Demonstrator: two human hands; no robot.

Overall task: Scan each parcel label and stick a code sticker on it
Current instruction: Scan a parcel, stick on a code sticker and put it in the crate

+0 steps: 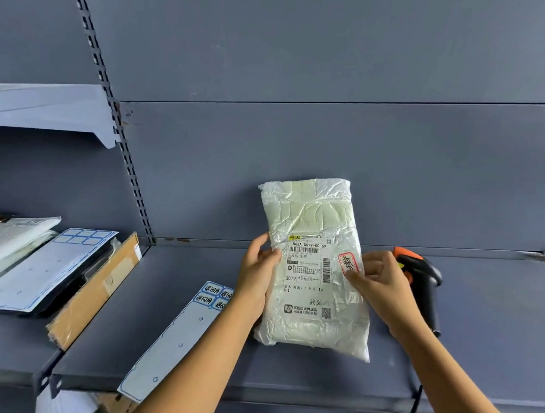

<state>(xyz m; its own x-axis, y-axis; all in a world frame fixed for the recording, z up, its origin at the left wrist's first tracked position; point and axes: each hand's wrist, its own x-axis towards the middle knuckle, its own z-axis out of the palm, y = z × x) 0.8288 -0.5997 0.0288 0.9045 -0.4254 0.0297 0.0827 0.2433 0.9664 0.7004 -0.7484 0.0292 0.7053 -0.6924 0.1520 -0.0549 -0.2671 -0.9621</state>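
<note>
Grey shelf (282, 370); parcel (314, 210) long axis upright, label (306, 269) readable; left fingers (262, 248) grip edge, right fingers (370, 265) pinch sticker (346, 262).

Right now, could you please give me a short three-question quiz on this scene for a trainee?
1. True or false: the black and orange handheld scanner lies on the grey metal shelf, in neither hand.
2. The left hand grips the white plastic-wrapped parcel. What does the right hand touch? A the scanner; B the red-bordered sticker on the parcel; C nothing.
3. Fill in: the long sheet of blue-bordered stickers lies on the shelf to the parcel's ___.
Key: 1 true; 2 B; 3 left.
</note>
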